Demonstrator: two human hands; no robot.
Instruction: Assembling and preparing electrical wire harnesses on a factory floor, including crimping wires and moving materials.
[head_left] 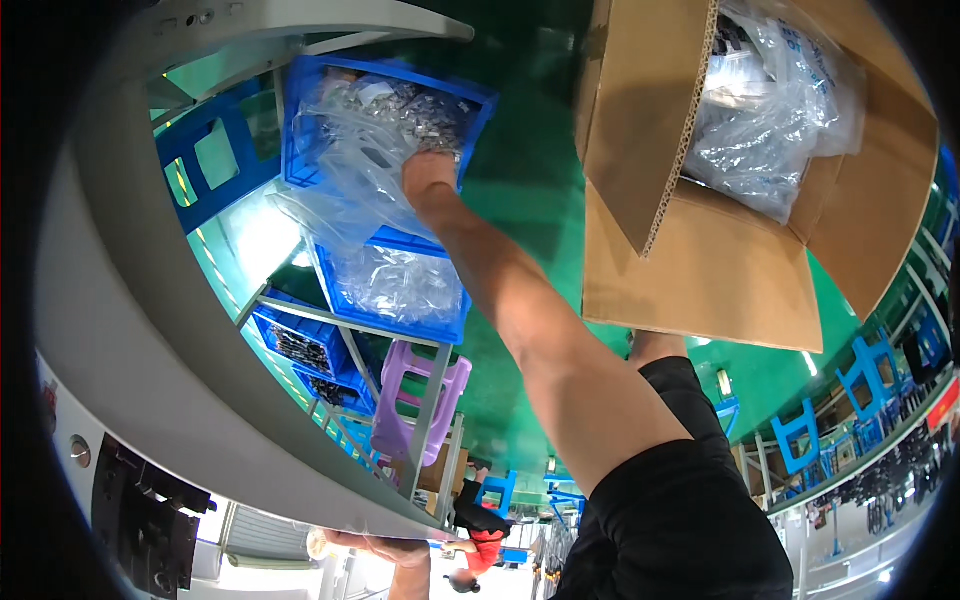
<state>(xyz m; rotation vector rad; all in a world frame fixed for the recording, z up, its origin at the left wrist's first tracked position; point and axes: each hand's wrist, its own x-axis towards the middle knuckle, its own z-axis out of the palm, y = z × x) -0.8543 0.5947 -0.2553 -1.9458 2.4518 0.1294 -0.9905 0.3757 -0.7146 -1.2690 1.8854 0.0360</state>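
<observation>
My right arm reaches across to a blue bin at the upper left. My right hand is down inside that bin, against small silvery metal parts and a clear plastic bag draped over the side. The fingers are hidden, so their grip does not show. At the lower left, my left hand lies by the edge of a pale grey machine or table. Its visible fingers look stretched out, partly covered by that edge. A small pale round shape beside the fingertips is too unclear to name.
An open cardboard carton with plastic-wrapped contents stands at the upper right. Below the first bin sits another blue bin of clear bags. Nearby are a purple stool, a metal rack and blue stools. A person appears farther off.
</observation>
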